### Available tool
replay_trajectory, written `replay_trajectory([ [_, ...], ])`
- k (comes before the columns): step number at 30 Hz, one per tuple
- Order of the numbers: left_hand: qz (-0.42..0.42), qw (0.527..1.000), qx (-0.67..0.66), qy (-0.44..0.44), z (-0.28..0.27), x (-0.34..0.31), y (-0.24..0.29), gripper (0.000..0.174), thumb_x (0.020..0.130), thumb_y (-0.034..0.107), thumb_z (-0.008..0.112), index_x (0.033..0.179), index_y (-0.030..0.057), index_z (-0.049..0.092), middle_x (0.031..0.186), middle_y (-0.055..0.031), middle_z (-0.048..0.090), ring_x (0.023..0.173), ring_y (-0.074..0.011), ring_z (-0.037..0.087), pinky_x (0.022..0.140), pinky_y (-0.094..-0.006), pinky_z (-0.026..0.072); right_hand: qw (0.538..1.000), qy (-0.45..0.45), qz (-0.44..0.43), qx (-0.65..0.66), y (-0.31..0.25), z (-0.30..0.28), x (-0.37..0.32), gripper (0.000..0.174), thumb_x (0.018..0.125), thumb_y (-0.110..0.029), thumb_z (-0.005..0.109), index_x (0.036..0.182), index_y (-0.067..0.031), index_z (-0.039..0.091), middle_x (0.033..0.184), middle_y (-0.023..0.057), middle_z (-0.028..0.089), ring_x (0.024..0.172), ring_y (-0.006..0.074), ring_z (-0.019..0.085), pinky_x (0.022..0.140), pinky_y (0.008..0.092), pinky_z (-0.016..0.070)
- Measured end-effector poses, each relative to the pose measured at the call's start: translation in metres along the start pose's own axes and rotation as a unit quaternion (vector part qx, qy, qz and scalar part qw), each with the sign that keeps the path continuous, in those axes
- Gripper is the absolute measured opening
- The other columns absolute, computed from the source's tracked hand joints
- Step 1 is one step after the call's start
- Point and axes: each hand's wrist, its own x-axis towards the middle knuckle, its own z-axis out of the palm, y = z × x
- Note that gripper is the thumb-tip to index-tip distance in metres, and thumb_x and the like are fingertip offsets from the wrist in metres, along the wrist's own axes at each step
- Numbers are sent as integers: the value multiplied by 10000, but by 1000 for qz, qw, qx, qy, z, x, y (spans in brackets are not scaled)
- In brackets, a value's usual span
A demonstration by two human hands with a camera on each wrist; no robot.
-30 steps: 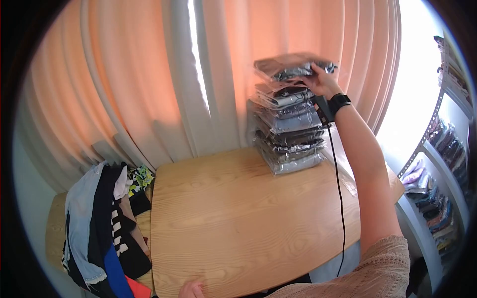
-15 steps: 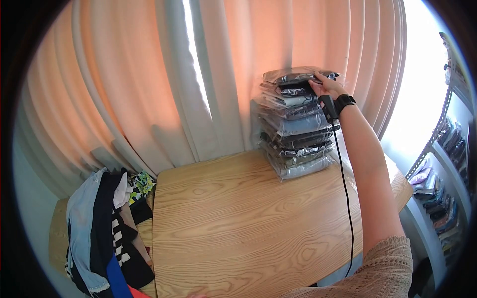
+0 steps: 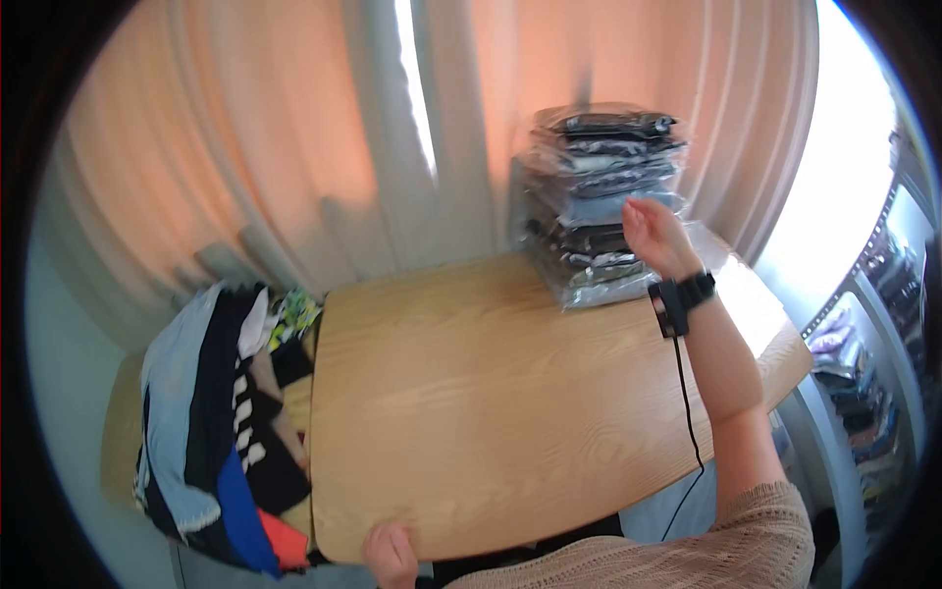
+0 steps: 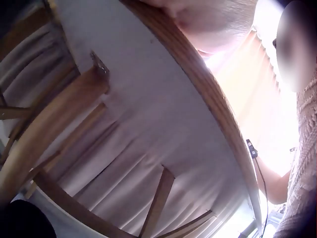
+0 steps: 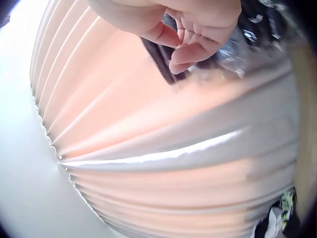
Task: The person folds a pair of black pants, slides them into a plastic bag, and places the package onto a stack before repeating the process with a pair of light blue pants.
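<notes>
A tall stack of folded clothes in clear plastic bags (image 3: 608, 182) stands at the back right of the wooden table (image 3: 471, 412). My right hand (image 3: 655, 238) is in the air in front of the stack, overlapping its middle in the head view. In the right wrist view the right hand's fingers (image 5: 190, 52) are loosely bent with nothing between them. At the table's near left edge rests my left hand (image 3: 391, 553), holding nothing. The left wrist view shows part of that hand (image 4: 213, 22) over the wooden rim, its fingers mostly hidden.
Loose clothes (image 3: 186, 393) lie in a heap on a lower surface left of the table. Shelves with bagged clothes (image 3: 849, 393) stand at the right. A curtain (image 3: 265, 147) hangs behind the table. A black cable (image 3: 689, 412) trails from my right wrist.
My right hand has let go of the top bagged garment, now lying on the stack, and drawn down and toward me. The left hand shows more fully at the near edge.
</notes>
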Motion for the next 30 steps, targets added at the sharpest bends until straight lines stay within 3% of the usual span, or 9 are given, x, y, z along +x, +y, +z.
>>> replay_trajectory([
  [5, -25, 999, 2, -21, -9, 9, 14, 247, 885, 165, 459, 730, 27, 592, 707, -160, 585, 634, -355, 543, 594, -440, 431, 988, 32, 145, 36, 129, -18, -57, 57, 890, -74, 524, 874, -23, 545, 723, 43, 603, 632, 127, 586, 568, 216, 494],
  [7, -135, 982, -118, -51, -14, 8, 9, 304, 938, 187, 423, 756, 23, 603, 704, -102, 603, 608, -273, 556, 572, -375, 433, 976, 34, 206, 56, 178, -34, -71, 60, 893, -78, 514, 874, -27, 540, 713, 35, 586, 621, 121, 562, 551, 213, 473],
  [9, -276, 907, -314, -49, -35, 20, 15, 380, 986, 250, 374, 813, 13, 616, 716, -41, 602, 608, -153, 543, 558, -293, 415, 965, 34, 250, 76, 212, -45, -82, 62, 896, -81, 505, 875, -31, 534, 704, 26, 570, 611, 115, 537, 533, 210, 451],
  [13, -194, 951, -222, 97, -88, 51, -8, 293, 970, 261, 446, 947, 29, 623, 747, -10, 598, 663, -52, 513, 543, -201, 378, 952, 35, 284, 112, 241, -68, -95, 91, 911, -108, 476, 877, -42, 530, 729, 23, 557, 628, 114, 520, 524, 215, 431],
  [17, -128, 973, -22, 190, -152, 93, -79, 175, 906, 135, 531, 992, -1, 601, 790, -36, 601, 735, -102, 548, 710, -239, 440, 962, 16, 260, 84, 240, -67, -98, 105, 920, -117, 470, 906, -45, 544, 739, 25, 567, 645, 123, 532, 559, 230, 452],
  [21, -86, 935, 300, 171, -196, 132, -174, 315, 785, 102, 597, 1097, 55, 599, 1071, -194, 581, 1005, -363, 550, 900, -411, 437, 966, -20, 250, 59, 243, -67, -97, 125, 930, -132, 464, 926, -37, 545, 768, 41, 583, 669, 134, 547, 595, 237, 472],
  [22, -145, 918, 348, 122, -201, 139, -177, 390, 772, 161, 612, 1156, 92, 588, 1259, -208, 475, 1176, -401, 430, 984, -463, 376, 968, -21, 244, 51, 243, -66, -97, 133, 933, -138, 462, 931, -33, 544, 776, 47, 587, 677, 139, 551, 606, 239, 476],
  [26, -290, 870, 396, 48, -215, 161, -209, 442, 763, 208, 604, 1192, 108, 577, 1405, -176, 344, 1295, -374, 298, 992, -524, 352, 963, -37, 258, 64, 243, -69, -97, 134, 942, -137, 459, 950, -24, 529, 779, 54, 586, 689, 150, 554, 615, 243, 481],
  [30, -272, 880, 373, 115, -231, 175, -239, 322, 764, 161, 607, 1059, 35, 631, 1100, -213, 596, 1036, -369, 558, 864, -457, 460, 967, -15, 246, 65, 242, -65, -100, 127, 943, -132, 463, 955, -22, 526, 782, 57, 588, 694, 147, 556, 616, 240, 483],
])
